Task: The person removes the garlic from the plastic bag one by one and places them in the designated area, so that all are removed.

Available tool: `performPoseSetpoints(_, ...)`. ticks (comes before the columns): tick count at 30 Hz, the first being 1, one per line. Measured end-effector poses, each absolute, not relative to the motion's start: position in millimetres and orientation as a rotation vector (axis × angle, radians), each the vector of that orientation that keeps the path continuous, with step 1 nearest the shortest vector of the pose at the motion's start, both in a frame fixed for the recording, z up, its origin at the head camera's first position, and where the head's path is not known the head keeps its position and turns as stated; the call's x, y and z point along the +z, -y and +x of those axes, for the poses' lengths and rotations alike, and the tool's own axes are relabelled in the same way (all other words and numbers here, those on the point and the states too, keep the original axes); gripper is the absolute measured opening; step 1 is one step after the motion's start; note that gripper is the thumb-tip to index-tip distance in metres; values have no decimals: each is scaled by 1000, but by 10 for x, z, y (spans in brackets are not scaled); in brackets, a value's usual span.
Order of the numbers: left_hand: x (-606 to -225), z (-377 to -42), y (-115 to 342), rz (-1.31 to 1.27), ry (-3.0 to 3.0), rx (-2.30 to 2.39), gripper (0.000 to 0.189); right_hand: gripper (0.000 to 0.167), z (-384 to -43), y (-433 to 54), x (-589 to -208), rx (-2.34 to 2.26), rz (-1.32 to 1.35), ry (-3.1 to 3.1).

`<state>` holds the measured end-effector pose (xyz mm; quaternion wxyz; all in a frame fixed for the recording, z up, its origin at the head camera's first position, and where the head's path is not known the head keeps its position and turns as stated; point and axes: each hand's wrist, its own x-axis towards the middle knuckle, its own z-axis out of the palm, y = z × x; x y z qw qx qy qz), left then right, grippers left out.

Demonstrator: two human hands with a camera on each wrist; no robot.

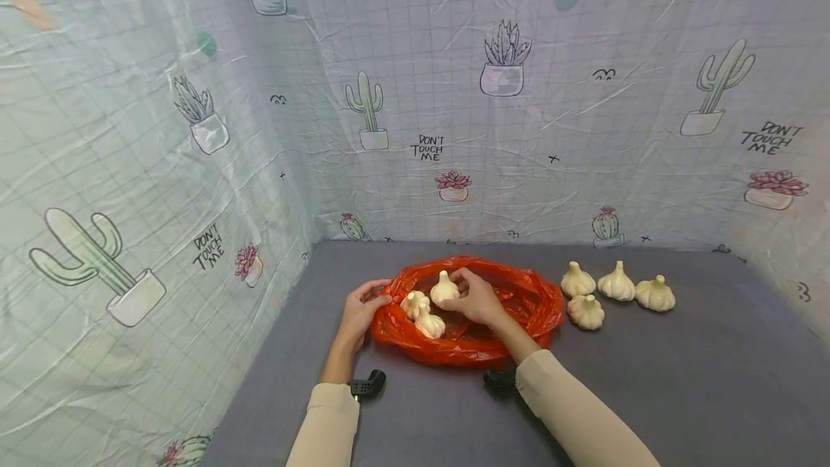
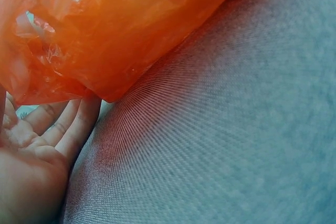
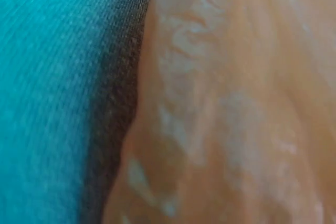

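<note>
A red plastic bag (image 1: 447, 355) lies on the table with its mouth spread wide. At its left rim my left hand (image 1: 355, 312) holds the plastic, the thumb toward the inside. In the left wrist view, the fingers (image 2: 68, 124) of that hand reach behind the orange-looking bag (image 2: 131, 30). Over the bag's mouth, my right hand (image 1: 480, 299) grips a garlic bulb (image 1: 444, 290) between thumb and fingers. Two more garlic bulbs, one garlic bulb (image 1: 412, 304) behind another garlic bulb (image 1: 429, 324), sit inside at the left. Blurred plastic (image 3: 220, 103) fills much of the right wrist view, hiding the right hand.
Right of the bag stand several garlic bulbs (image 1: 617, 282) in a loose group, the closest garlic bulb (image 1: 586, 312) near the bag's right rim. The grey tabletop (image 1: 700, 380) meets a cactus-printed cloth (image 1: 551, 186) at the back and left. Black wrist devices (image 1: 368, 384) hang below both wrists.
</note>
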<state>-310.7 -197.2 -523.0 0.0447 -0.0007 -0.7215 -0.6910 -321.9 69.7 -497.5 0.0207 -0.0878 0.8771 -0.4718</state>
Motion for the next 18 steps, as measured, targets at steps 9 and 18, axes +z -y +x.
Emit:
performPoseSetpoints(9, -5224, -3099, 1970, 3, 2203, -2123, 33, 54, -3113, -787, -4900, -1551, -264, -2671)
performPoseSetpoints(18, -5211, -3126, 1987, 13, 2227, -2139, 35, 53, -2976, -911, -4803, -1600, -284, -2620)
